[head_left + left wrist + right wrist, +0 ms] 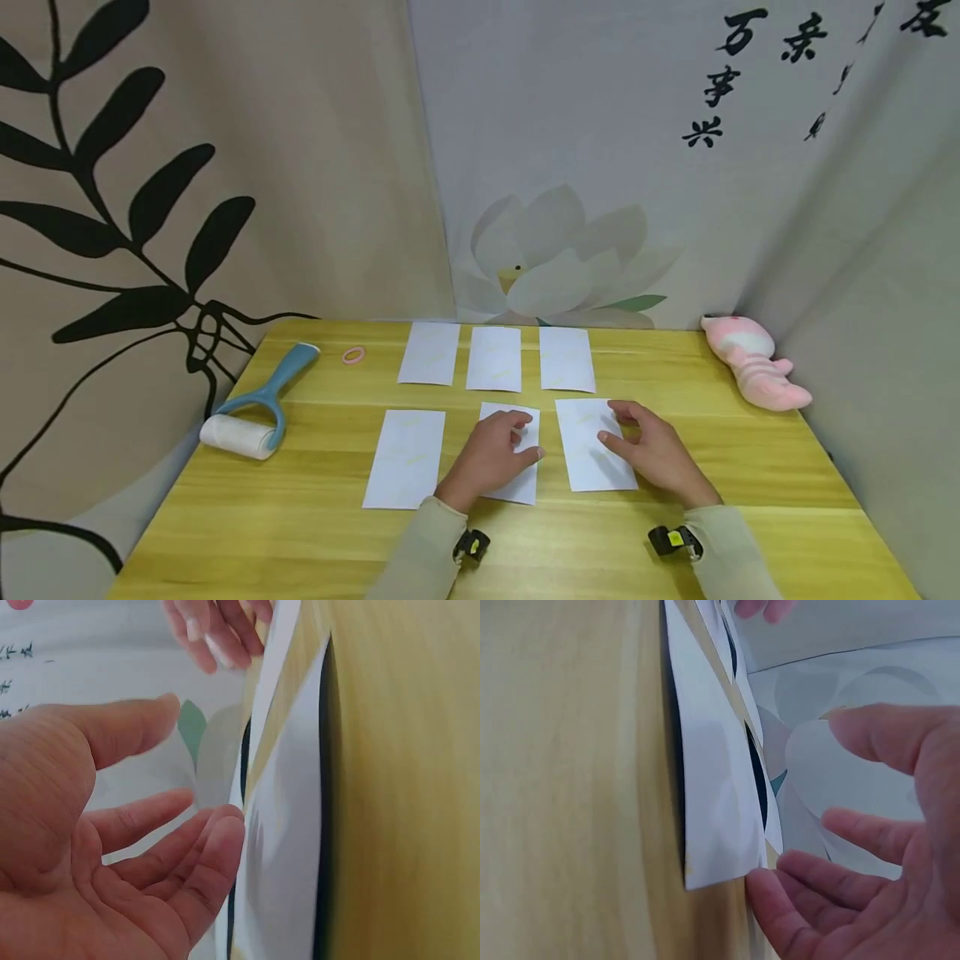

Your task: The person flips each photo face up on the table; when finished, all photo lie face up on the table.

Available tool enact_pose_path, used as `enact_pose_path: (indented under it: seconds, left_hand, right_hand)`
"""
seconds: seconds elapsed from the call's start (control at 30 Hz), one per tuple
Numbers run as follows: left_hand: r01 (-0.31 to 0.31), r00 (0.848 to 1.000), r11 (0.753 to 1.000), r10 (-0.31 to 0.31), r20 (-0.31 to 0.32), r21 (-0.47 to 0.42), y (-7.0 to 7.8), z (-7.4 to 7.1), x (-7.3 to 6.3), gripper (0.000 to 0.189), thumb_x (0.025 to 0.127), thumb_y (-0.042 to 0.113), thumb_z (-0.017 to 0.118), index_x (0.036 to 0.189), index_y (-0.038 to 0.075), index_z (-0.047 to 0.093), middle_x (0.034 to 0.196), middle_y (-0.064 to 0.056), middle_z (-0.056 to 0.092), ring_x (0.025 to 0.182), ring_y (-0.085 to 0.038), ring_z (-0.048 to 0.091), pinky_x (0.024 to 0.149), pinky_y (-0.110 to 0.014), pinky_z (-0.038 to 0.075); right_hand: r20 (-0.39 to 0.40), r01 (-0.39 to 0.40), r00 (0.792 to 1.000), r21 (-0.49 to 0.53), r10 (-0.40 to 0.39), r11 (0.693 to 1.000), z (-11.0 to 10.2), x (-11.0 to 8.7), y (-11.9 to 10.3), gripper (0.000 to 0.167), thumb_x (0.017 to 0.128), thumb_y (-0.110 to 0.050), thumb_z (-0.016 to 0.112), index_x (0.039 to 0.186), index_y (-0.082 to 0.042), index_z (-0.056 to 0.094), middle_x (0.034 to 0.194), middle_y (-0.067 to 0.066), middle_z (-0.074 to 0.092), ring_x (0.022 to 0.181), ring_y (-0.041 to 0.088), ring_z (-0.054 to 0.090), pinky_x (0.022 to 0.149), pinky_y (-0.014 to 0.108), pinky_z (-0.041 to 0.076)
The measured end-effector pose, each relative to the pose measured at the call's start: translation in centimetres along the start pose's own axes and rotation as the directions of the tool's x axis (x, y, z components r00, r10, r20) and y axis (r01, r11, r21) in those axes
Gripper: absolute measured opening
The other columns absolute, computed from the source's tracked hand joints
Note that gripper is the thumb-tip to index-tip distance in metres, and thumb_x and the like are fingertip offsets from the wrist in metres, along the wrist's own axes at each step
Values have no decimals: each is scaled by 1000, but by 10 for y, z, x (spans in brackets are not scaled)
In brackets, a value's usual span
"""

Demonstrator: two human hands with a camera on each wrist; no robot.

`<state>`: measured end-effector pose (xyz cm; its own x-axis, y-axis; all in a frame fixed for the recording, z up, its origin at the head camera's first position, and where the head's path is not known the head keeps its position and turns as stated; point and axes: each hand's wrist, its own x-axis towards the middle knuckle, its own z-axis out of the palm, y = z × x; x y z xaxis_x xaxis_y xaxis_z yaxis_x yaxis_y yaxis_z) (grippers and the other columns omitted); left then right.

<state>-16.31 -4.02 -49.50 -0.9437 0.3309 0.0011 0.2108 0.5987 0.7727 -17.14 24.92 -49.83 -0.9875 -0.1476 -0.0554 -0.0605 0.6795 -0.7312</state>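
On the wooden table [300, 533], the front middle card [519, 487] is partly covered by the left hand [491, 454], and the front right card [588, 450] is overlapped at its right edge by the right hand [656, 446]. Nothing is gripped by the 2 hands, whose fingers are loosely parted; contact cannot be told. Cards are best pinched lightly by an edge, so that the front left card [405, 458] and 3 back cards [493, 358] are not nudged.

6 wht cards [402, 458], 2 hands [487, 457], 1 ea. roller [272, 390], ring [346, 358], plush [756, 367] & tbl [570, 550].
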Motion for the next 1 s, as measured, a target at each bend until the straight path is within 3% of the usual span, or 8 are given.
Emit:
enact_pose_path:
  seconds: [0.17,0.3,0.43,0.6,0.83,1.0]
  left_hand:
    - [-19,1000,1000,19,13,-6,11,19,4,52,94,26,82,137,2,66,117,-12,72,93,-17,66,81,-31,55]
    - [18,999,1000,-18,41,-15,19,34,7,54,95,29,80,140,5,64,103,-5,70,90,-12,62,82,-32,54]
    - [67,997,996,-65,42,-55,24,42,9,53,96,31,79,140,6,64,101,-3,71,90,-11,63,84,-35,56]
    - [124,992,986,-121,33,-110,26,47,9,50,97,34,77,139,9,66,107,-5,75,98,-14,69,88,-38,58]
    - [154,988,972,-153,21,-175,26,50,9,51,97,34,76,140,8,66,113,-6,77,102,-14,71,88,-36,59]
    - [160,987,957,-162,12,-241,27,53,10,48,99,31,74,140,7,65,130,-10,74,106,-15,72,93,-36,60]
  right_hand:
    - [10,-7,1000,45,6,999,3,-2,0,64,100,-36,74,151,-3,53,151,22,58,139,40,55,107,52,55]
    - [13,-1,1000,50,0,999,5,-2,1,62,101,-34,73,151,-4,53,151,22,58,139,41,56,110,54,53]
    - [22,-10,1000,33,9,999,7,0,-1,61,102,-33,73,153,-7,52,152,20,57,140,40,56,112,56,50]
    - [33,-8,999,52,7,999,10,-2,-4,61,100,-30,75,151,-5,52,152,22,57,140,41,55,110,54,52]
    - [33,12,999,29,-13,999,12,-5,-11,62,98,-27,78,149,-3,54,151,23,58,138,41,57,106,51,56]
    - [36,20,999,-4,-20,1000,14,-7,-13,66,97,-30,79,150,-2,53,152,22,57,138,41,57,106,51,56]
